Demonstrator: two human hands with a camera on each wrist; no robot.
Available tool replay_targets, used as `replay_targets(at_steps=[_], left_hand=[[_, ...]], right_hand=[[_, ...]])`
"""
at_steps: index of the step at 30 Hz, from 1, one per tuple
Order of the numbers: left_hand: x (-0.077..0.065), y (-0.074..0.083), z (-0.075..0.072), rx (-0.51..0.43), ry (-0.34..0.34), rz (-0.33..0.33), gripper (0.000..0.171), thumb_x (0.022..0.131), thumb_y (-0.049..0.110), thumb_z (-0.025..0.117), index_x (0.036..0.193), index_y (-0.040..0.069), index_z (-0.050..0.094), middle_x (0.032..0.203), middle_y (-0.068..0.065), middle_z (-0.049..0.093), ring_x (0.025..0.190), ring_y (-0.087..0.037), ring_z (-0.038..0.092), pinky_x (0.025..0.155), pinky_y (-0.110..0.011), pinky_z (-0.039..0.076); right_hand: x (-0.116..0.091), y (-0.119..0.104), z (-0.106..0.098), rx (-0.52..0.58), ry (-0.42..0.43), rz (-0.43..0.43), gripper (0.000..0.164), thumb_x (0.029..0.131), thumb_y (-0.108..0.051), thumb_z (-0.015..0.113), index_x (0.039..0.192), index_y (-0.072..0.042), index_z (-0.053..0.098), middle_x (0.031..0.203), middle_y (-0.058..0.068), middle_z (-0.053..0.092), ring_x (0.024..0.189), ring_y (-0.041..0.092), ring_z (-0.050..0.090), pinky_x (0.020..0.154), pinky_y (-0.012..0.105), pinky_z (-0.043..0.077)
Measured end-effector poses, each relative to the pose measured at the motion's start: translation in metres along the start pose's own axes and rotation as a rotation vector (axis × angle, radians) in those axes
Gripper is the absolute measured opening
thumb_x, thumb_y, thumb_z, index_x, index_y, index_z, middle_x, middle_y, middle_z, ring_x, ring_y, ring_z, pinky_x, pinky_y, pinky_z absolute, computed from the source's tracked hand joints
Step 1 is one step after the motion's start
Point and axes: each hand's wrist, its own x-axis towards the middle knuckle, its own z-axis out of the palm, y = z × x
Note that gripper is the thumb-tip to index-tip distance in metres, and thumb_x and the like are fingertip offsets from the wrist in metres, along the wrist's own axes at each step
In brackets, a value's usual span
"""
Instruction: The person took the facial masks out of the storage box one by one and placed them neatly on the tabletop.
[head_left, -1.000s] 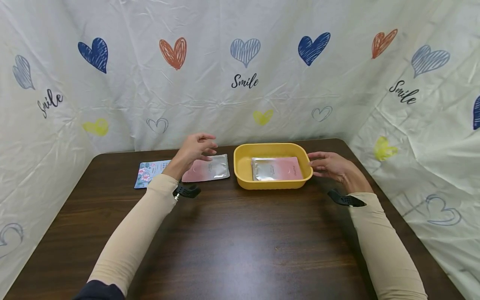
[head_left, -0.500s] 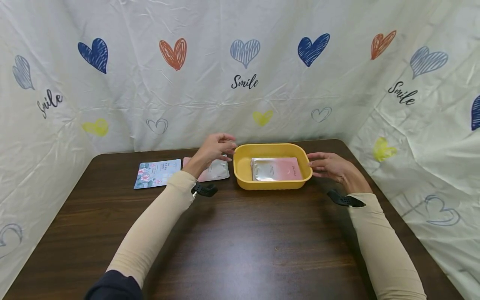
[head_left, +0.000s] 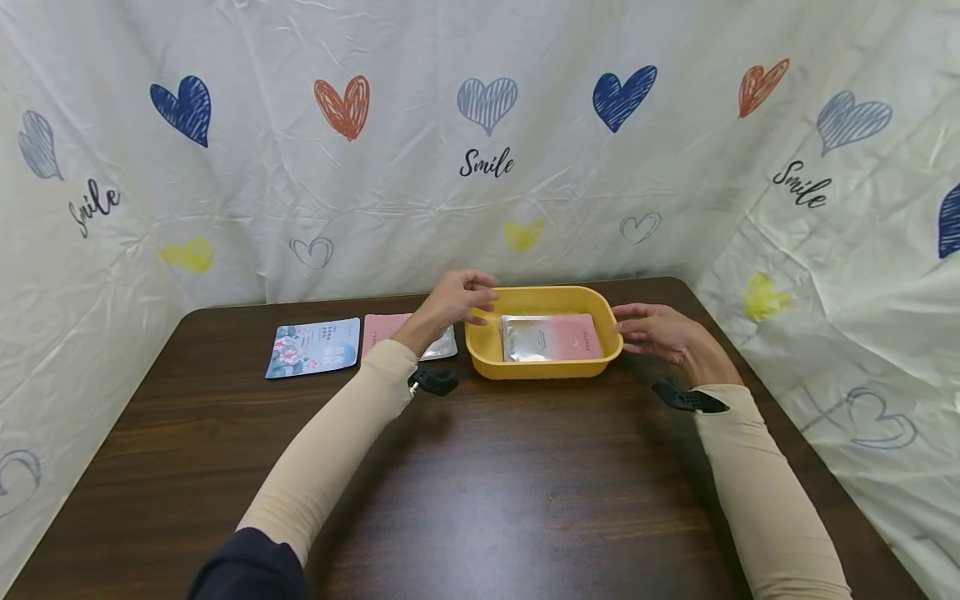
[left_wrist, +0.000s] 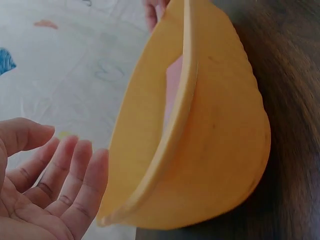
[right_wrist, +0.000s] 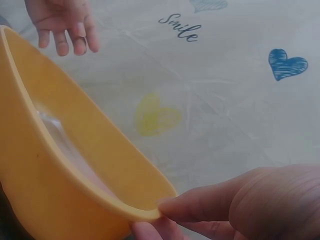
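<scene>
A yellow plastic basket (head_left: 543, 369) stands near the back edge of the table. My right hand (head_left: 660, 332) pinches its right rim, thumb and fingers on either side in the right wrist view. At the basket's left end hovers my left hand (head_left: 459, 300), fingers loosely bent, holding nothing; the left wrist view shows its palm (left_wrist: 30, 205) beside the rim. Inside the basket lies a pink and silver foil packet (head_left: 551, 338), possibly with more beneath it. A similar pink packet (head_left: 381, 327) lies left of the basket, partly hidden by my left forearm.
A light blue floral packet (head_left: 313, 347) lies flat to the left of the pink one. The dark wooden table (head_left: 480, 483) ends at a white curtain (head_left: 397, 183) printed with hearts, which hangs along the back and both sides.
My left hand has moved right, from over the loose pink packet to the left end of the basket. More of the blue packet shows now. My right hand stays at the rim.
</scene>
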Motion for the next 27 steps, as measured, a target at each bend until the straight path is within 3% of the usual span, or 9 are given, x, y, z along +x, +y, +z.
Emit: replay_targets(at_steps=[10,18,27], left_hand=[[0.010,-0.001,0.021,0.003,-0.050,-0.049,0.037,0.101,0.008,0.062,0.136,0.000,0.056,0.130,-0.018,0.060,0.129,-0.044,0.054,0.101,-0.057,0.051],[0.016,-0.004,0.035,0.029,-0.058,-0.081,0.045,0.102,0.008,0.060,0.144,-0.002,0.049,0.134,-0.020,0.057,0.129,-0.039,0.054,0.104,-0.056,0.049],[0.020,-0.011,0.041,0.125,-0.045,-0.116,0.045,0.103,0.013,0.058,0.146,0.003,0.050,0.136,-0.018,0.061,0.128,-0.035,0.056,0.105,-0.053,0.049]], right_hand=[[0.000,0.000,0.001,0.011,0.023,-0.006,0.060,0.101,-0.013,0.062,0.155,-0.003,0.037,0.139,0.015,0.055,0.099,0.015,0.065,0.092,0.031,0.058],[-0.002,0.001,-0.001,0.041,0.001,-0.029,0.059,0.101,-0.011,0.062,0.153,0.000,0.037,0.120,0.002,0.064,0.096,0.012,0.067,0.087,0.029,0.059],[-0.003,0.000,0.001,0.023,0.013,-0.015,0.060,0.101,-0.011,0.062,0.154,-0.001,0.035,0.128,0.009,0.059,0.097,0.013,0.065,0.088,0.028,0.059]])
